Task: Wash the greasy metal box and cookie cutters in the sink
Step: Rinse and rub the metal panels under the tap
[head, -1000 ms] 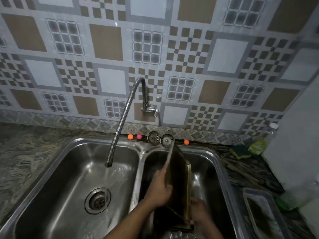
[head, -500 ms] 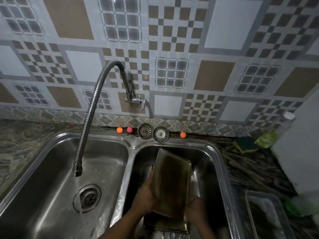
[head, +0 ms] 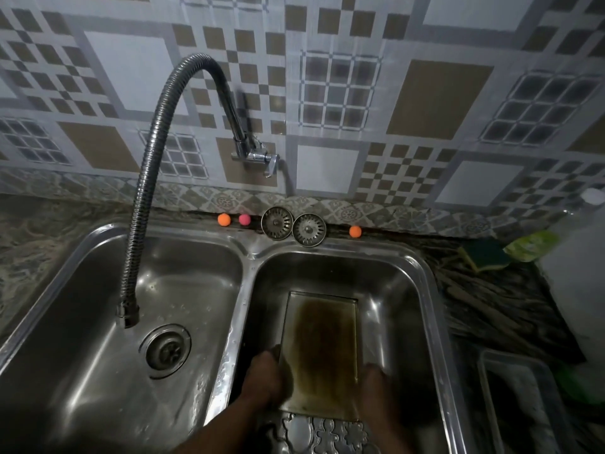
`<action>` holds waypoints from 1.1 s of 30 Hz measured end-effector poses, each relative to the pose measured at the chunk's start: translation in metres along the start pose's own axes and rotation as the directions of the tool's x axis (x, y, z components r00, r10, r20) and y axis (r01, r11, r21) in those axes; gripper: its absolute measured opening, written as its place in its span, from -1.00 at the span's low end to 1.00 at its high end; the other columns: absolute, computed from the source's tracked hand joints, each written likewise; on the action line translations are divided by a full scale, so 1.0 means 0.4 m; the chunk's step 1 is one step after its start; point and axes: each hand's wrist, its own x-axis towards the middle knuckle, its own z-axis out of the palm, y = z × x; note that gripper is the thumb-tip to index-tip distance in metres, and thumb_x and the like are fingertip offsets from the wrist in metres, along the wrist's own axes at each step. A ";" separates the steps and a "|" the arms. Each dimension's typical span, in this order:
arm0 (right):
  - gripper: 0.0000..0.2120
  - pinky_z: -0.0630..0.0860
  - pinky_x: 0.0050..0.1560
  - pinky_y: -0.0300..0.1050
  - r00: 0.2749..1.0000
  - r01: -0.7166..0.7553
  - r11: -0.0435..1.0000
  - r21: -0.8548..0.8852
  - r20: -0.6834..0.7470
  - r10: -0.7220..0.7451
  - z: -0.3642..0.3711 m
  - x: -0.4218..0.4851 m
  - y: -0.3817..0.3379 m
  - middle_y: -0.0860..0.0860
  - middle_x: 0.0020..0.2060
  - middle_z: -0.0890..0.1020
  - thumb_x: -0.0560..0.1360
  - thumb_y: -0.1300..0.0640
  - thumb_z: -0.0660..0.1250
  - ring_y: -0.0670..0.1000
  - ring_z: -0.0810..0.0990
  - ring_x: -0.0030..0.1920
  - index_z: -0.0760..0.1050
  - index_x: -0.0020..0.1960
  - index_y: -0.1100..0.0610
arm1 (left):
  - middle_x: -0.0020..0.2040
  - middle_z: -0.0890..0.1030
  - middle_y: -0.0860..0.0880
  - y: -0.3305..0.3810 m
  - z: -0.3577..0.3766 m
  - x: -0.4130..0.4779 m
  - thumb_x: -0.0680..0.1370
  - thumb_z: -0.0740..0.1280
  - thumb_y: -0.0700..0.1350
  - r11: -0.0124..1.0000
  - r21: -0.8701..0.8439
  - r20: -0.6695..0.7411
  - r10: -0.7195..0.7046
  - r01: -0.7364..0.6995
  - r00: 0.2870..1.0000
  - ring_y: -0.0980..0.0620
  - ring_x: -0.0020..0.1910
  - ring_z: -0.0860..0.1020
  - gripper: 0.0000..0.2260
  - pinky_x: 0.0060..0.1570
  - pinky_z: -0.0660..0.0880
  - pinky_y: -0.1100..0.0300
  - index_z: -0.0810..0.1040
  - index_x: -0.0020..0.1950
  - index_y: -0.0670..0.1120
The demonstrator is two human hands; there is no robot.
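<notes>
Starting at the one stainless steel double-bowl sink (head: pixel 249 257): you have one greasy, brown-stained rectangular metal box (head: pixel 319 348) in its right bowl, stained face up, long axis running from you toward the tiled wall (head: pixel 131 70). Your left hand (head: pixel 265 378) curls round its left edge. Your right hand (head: pixel 376 388) touches its right edge, grip not discernible. Several silver cookie cutters (head: pixel 324 434), count unclear, lie at its near end.

Two bare hands are showing at the near edge. The left hand (head: pixel 263 381) is showing with a bare forearm (head: pixel 209 437) behind it, running off the near edge. The right hand (head: pixel 376 391) is looking dark and blurry, and only part of it is showing.
</notes>
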 end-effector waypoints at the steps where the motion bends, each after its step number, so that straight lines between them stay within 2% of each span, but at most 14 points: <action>1: -0.67 0.48 -0.22 -0.29 1.000 0.002 1.000 0.024 -0.002 -0.002 0.001 -0.003 0.000 -0.15 -0.26 0.52 0.50 0.22 0.37 -0.09 0.56 -0.19 0.30 -0.24 -0.11 | -0.14 0.71 -0.07 -0.007 -0.001 0.001 0.49 0.32 -0.08 1.000 -0.010 -0.010 0.015 -0.015 1.000 0.00 -0.12 0.69 -0.82 -0.07 0.61 0.18 0.65 -0.01 -0.13; 6: -0.74 0.56 0.00 -0.17 0.997 0.021 0.994 0.108 -0.076 -0.013 0.001 -0.021 -0.009 -0.04 -0.14 0.64 0.46 0.25 0.42 -0.03 0.63 -0.06 0.46 -0.06 -0.08 | 0.00 0.70 -0.14 -0.001 -0.020 -0.021 0.57 0.26 -0.22 0.997 -0.072 -0.013 0.013 -0.014 1.000 -0.06 0.02 0.67 -0.78 -0.01 0.55 0.18 0.65 0.13 -0.15; 8: -0.82 0.51 0.08 -0.18 0.997 0.017 0.997 0.077 -0.072 -0.012 -0.001 -0.024 -0.019 -0.02 -0.05 0.65 0.48 0.18 0.40 -0.02 0.61 0.02 0.52 0.03 -0.04 | 0.06 0.67 -0.14 0.004 -0.030 -0.034 0.56 0.31 -0.18 0.996 -0.087 -0.005 0.010 -0.011 1.000 -0.06 0.07 0.65 -0.78 0.03 0.56 0.19 0.61 0.17 -0.18; 11: -0.80 0.49 0.15 -0.11 0.994 0.050 0.999 0.004 -0.101 -0.050 -0.010 -0.025 -0.049 -0.05 0.05 0.61 0.50 0.11 0.33 -0.01 0.57 0.08 0.52 0.10 -0.08 | -0.09 0.67 -0.01 0.018 -0.054 -0.069 0.47 0.45 -0.06 0.974 -0.191 -0.008 0.123 -0.122 0.992 0.09 -0.12 0.64 -0.81 -0.15 0.55 0.28 0.57 0.04 -0.05; 14: -0.73 0.51 0.14 -0.09 0.982 0.161 0.983 0.084 -0.109 -0.151 -0.014 -0.052 -0.142 -0.01 0.09 0.63 0.52 0.14 0.33 0.01 0.59 0.09 0.52 0.22 -0.03 | 0.05 0.65 0.09 0.026 -0.103 -0.110 0.44 0.49 0.01 0.915 -0.314 -0.103 0.232 -0.253 0.967 0.18 -0.07 0.59 -0.67 -0.10 0.49 0.38 0.45 0.12 0.14; 15: -0.71 0.50 0.14 -0.11 0.976 0.201 0.973 0.111 -0.105 -0.190 -0.015 -0.060 -0.185 0.01 0.10 0.64 0.54 0.15 0.33 0.02 0.60 0.10 0.51 0.25 0.03 | 0.07 0.64 0.10 0.023 -0.123 -0.124 0.45 0.49 -0.01 0.883 -0.360 -0.163 0.258 -0.301 0.952 0.21 -0.05 0.58 -0.66 -0.08 0.45 0.48 0.46 0.15 0.13; 17: -0.74 0.51 0.11 -0.14 0.955 0.293 0.946 0.139 -0.099 -0.281 -0.022 -0.077 -0.288 0.02 0.05 0.67 0.54 0.16 0.32 0.03 0.62 0.08 0.52 0.23 0.07 | -0.06 0.60 0.08 0.015 -0.172 -0.162 0.48 0.46 -0.13 0.815 -0.470 -0.237 0.253 -0.339 0.938 0.31 -0.22 0.55 -0.67 -0.17 0.40 0.56 0.48 0.20 0.05; 19: -0.76 0.55 0.09 -0.07 0.921 0.387 0.907 0.167 -0.130 -0.369 -0.031 -0.090 -0.389 0.00 -0.01 0.68 0.50 0.14 0.34 0.03 0.64 0.04 0.55 0.16 0.05 | -0.16 0.60 0.03 -0.016 -0.226 -0.188 0.51 0.43 -0.21 0.735 -0.579 -0.278 0.229 -0.352 0.933 0.29 -0.36 0.55 -0.66 -0.23 0.48 0.43 0.52 0.28 -0.09; 21: -0.77 0.55 0.05 -0.14 0.875 0.475 0.865 0.164 -0.190 -0.445 -0.052 -0.099 -0.484 0.05 -0.04 0.68 0.47 0.17 0.38 0.04 0.65 -0.01 0.58 0.13 0.10 | -0.19 0.64 0.00 -0.049 -0.293 -0.213 0.52 0.41 -0.21 0.671 -0.643 -0.334 0.190 -0.371 0.923 0.17 -0.34 0.58 -0.68 -0.23 0.56 0.25 0.55 0.28 -0.15; 23: -0.83 0.47 -0.12 -0.32 0.839 0.534 0.831 0.153 -0.213 -0.500 -0.095 -0.110 -0.581 0.06 -0.09 0.66 0.49 0.23 0.37 0.03 0.61 -0.11 0.58 0.08 0.13 | -0.20 0.67 0.01 -0.076 -0.364 -0.237 0.48 0.45 -0.12 0.626 -0.665 -0.406 0.154 -0.407 0.901 0.07 -0.32 0.61 -0.69 -0.20 0.59 0.12 0.60 0.21 -0.09; 25: -0.79 0.44 -0.12 -0.32 0.827 0.553 0.814 0.178 -0.242 -0.508 -0.148 -0.108 -0.671 0.09 -0.04 0.66 0.51 0.24 0.33 0.08 0.62 -0.09 0.57 0.13 0.16 | -0.17 0.68 -0.04 -0.095 -0.427 -0.258 0.44 0.50 -0.04 0.574 -0.691 -0.452 0.133 -0.440 0.882 -0.03 -0.24 0.66 -0.76 -0.17 0.64 0.02 0.61 0.08 -0.01; 27: -0.73 0.43 -0.02 -0.23 0.805 0.564 0.809 0.166 -0.330 -0.493 -0.203 -0.106 -0.740 0.11 0.01 0.66 0.52 0.22 0.32 0.09 0.62 0.00 0.55 0.21 0.18 | -0.09 0.68 -0.14 -0.101 -0.480 -0.285 0.47 0.51 -0.08 0.518 -0.712 -0.480 0.134 -0.474 0.867 -0.10 -0.14 0.68 -0.80 -0.22 0.66 0.04 0.59 0.04 -0.04; 29: -0.71 0.48 0.04 -0.13 0.776 0.569 0.804 0.172 -0.436 -0.456 -0.249 -0.107 -0.783 0.12 0.07 0.64 0.52 0.22 0.28 0.09 0.59 0.03 0.53 0.23 0.16 | -0.05 0.67 -0.11 -0.099 -0.522 -0.316 0.48 0.50 -0.11 0.474 -0.715 -0.503 0.163 -0.515 0.849 -0.04 -0.11 0.69 -0.75 -0.26 0.63 0.16 0.58 0.13 -0.07; 33: -0.66 0.51 0.15 -0.09 0.735 0.597 0.789 0.147 -0.493 -0.465 -0.313 -0.092 -0.835 0.14 0.13 0.62 0.54 0.24 0.32 0.12 0.59 0.12 0.49 0.31 0.16 | -0.14 0.68 -0.04 -0.095 -0.572 -0.366 0.50 0.47 -0.21 0.414 -0.693 -0.526 0.269 -0.590 0.807 0.07 -0.20 0.65 -0.73 -0.28 0.60 0.21 0.58 0.18 -0.05</action>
